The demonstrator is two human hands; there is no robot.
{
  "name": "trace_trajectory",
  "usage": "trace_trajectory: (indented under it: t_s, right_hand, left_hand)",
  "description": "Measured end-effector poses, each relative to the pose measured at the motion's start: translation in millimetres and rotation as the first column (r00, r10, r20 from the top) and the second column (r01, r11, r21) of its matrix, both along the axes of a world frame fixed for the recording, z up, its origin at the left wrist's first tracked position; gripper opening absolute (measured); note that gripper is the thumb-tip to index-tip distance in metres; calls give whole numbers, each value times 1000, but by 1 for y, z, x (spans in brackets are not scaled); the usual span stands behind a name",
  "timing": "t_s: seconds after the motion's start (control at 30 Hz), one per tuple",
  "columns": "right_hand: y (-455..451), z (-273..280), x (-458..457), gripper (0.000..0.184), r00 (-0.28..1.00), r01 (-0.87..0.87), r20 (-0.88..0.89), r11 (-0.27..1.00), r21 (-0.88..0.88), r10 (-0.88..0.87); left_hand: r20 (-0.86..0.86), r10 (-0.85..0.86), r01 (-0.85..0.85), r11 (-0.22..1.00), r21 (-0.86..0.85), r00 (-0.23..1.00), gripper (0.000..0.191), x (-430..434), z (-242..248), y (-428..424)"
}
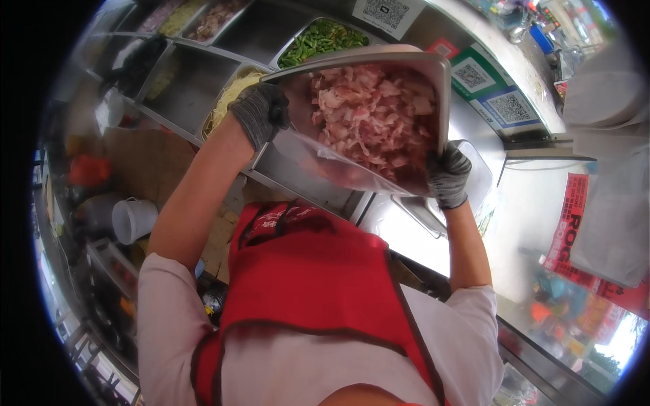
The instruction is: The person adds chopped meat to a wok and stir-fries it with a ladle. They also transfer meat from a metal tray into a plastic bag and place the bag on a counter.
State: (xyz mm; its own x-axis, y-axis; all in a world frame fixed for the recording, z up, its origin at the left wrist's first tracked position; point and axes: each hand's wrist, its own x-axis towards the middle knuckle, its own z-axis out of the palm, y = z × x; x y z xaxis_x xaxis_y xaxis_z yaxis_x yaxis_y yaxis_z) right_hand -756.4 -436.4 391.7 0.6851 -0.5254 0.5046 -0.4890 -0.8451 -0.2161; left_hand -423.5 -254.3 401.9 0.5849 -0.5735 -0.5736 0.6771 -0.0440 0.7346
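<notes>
In front of me I hold a metal food pan (444, 101) of raw sliced meat (373, 119), tilted above the counter. My left hand (261, 109), in a grey knit glove, grips its left corner. My right hand (450, 175), gloved alike, grips the near right corner. Clear plastic film (337, 158) stretches along the near side of the pan. Beneath it, an opening in the steel counter (289, 165) is partly hidden. Pale shredded food (238, 94) fills a pan just beyond my left wrist.
Chopped green peppers (325, 40) fill a pan behind the meat. Sliced food (210, 20) lies in another pan at the far left. A metal lid or pan (475, 160) rests by my right hand. Printed code signs (472, 73) line the back wall. A white bucket (134, 219) stands lower left.
</notes>
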Motion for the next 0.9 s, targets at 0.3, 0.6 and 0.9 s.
trace_trajectory:
  t_s: [0.3, 0.6, 0.9]
  right_hand:
    - [-18, -37, 11, 11, 987, 51, -159, 969, 243, -12]
    - [-15, -42, 64, 19, 992, -31, 122, 950, 310, -8]
    - [-22, -166, 18, 24, 963, 99, -258, 796, 596, 73]
  left_hand:
    - [-75, -193, 192, 981, -19, 978, 11, -13, -15, 24]
    - [-112, 51, -43, 997, 69, 992, 25, -20, -67, 32]
    - [103, -154, 110, 932, 346, 983, 33, -17, -104, 34]
